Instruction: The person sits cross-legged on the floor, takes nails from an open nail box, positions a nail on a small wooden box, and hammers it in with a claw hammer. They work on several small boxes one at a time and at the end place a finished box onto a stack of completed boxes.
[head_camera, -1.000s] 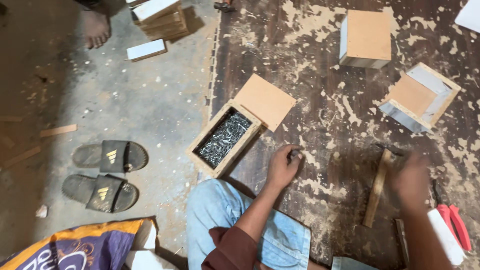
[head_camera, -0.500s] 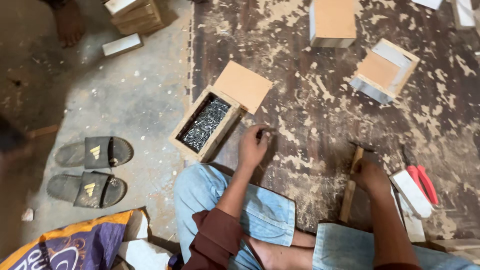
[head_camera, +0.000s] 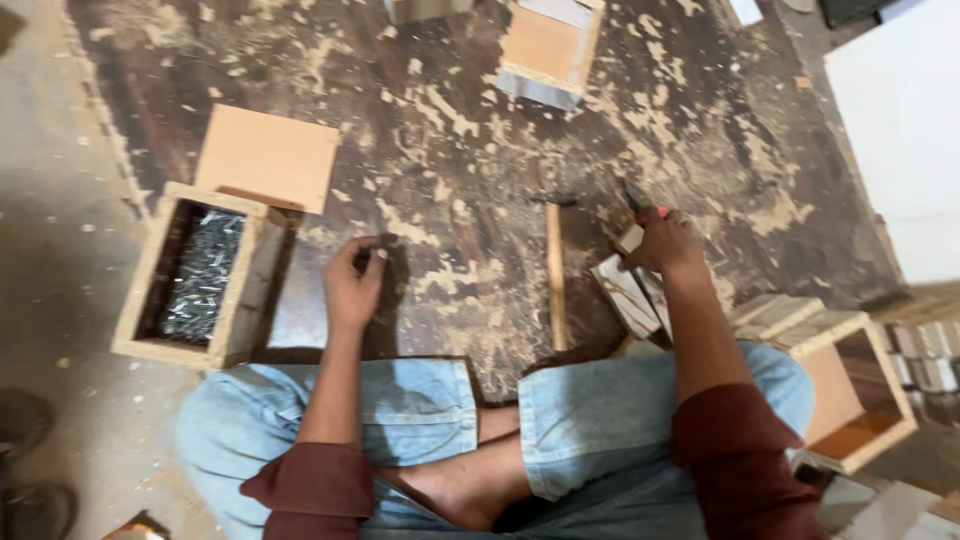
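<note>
the person sits cross-legged on a dark wooden floor (head_camera: 470, 150) strewn with sawdust, jeans and bare foot showing at six o'clock. the left hand (head_camera: 352, 283) rests on the floor in front of the left knee, fingers curled in narrow around something small and dark; i cannot tell what it is. at nine o'clock from that hand, just beside it, stands an open wooden box of nails (head_camera: 198, 273), and a flat square board (head_camera: 266, 158) lies touching the box's far edge at about eleven o'clock. the right hand (head_camera: 664, 243) is closed over a pale block with a bit of red tool showing at its top, at roughly three o'clock from the left hand. between the two hands a thin wooden stick (head_camera: 555, 275) lies pointing toward twelve. under the right hand sit some grey-white slats (head_camera: 625, 296). a small box (head_camera: 545, 45) lies at twelve o'clock, and an open wooden frame (head_camera: 845, 385) sits by the right knee at four o'clock.
</note>
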